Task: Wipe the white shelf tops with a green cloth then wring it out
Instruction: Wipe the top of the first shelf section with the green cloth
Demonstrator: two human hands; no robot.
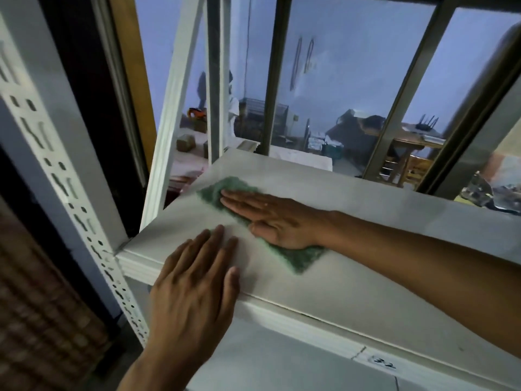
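Nearest, the person's left hand [197, 280] lies palm down on the front edge of the flat white metal shelf top [366, 249], fingers [222, 238] spread flat and gripping nothing. Just beyond it, the right hand [270, 218] presses flat on a fuzzy green cloth [303, 259], fingers straight and together, not curled around it. The cloth lies spread on the shelf top, toward its left end, showing on both sides of the hand. At left stands a white perforated metal upright [50, 153]. Farther off, a metal-framed glass window [352, 80] shows a dim room.
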